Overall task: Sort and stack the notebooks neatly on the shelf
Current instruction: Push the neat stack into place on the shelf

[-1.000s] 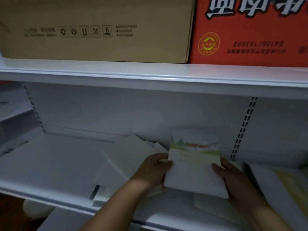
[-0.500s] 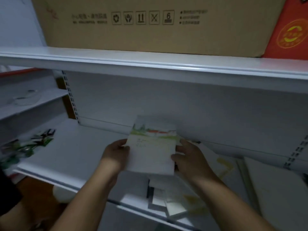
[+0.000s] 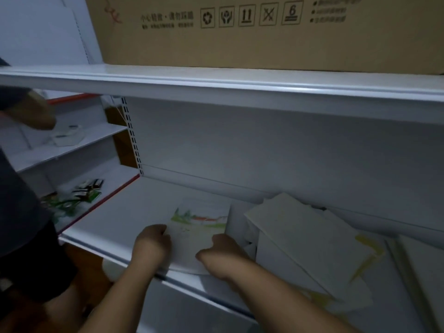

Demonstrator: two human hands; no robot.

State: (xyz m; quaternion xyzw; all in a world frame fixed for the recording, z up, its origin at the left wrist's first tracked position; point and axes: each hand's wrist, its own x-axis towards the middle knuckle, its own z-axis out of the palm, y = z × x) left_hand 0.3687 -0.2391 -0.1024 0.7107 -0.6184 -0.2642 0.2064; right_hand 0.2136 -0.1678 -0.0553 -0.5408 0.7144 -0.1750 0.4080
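A pale notebook (image 3: pixel 198 233) with a green and red landscape on its cover lies nearly flat on the white shelf (image 3: pixel 125 217), left of the other notebooks. My left hand (image 3: pixel 151 243) grips its left edge and my right hand (image 3: pixel 222 248) grips its right edge near the shelf's front lip. A loose pile of pale notebooks (image 3: pixel 305 239) lies askew to the right, some with yellow marks.
A brown cardboard box (image 3: pixel 240 32) sits on the upper shelf (image 3: pixel 216 82). Another person (image 3: pixel 21 193) stands at the left, by a neighbouring shelf unit holding green packets (image 3: pixel 79 195). More pale notebooks (image 3: pixel 420 272) lie at the far right.
Both hands have carried the landscape notebook leftward away from the pile and lowered it from a raised, tilted hold down onto the shelf. The view has swung left.
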